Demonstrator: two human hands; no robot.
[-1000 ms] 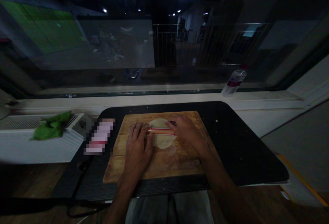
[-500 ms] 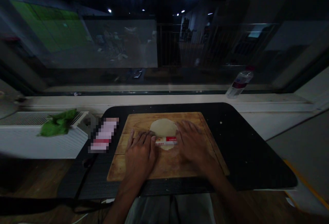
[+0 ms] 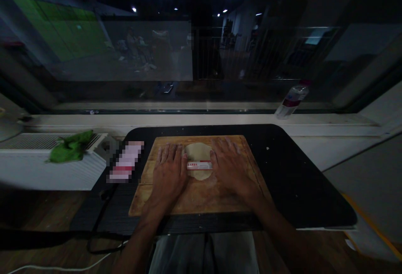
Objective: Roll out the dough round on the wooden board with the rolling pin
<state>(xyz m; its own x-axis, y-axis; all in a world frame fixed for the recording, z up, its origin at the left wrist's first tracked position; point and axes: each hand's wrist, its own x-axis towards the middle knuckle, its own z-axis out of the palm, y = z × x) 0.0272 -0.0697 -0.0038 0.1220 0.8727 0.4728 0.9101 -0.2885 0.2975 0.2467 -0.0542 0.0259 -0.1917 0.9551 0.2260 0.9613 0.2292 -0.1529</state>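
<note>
A flat round of pale dough [image 3: 197,153] lies on a wooden board [image 3: 201,196] on a black table. Across the dough lies a thin roller with a red and white wrapper [image 3: 199,165]. My left hand [image 3: 168,172] rests flat on the roller's left end, fingers stretched forward. My right hand [image 3: 230,166] lies flat on its right end, fingers spread. Both palms press down on the roller and hide its ends.
The black table [image 3: 295,182] stands against a white window sill. A plastic water bottle [image 3: 291,98] lies on the sill at the right. A blurred pink packet [image 3: 126,166] sits left of the board. A green cloth [image 3: 70,147] lies on the radiator at the left. A cable hangs off the table's left front.
The roller went toward me over the dough half a second ago, then back away to the dough's middle. Both hands moved with it, staying flat.
</note>
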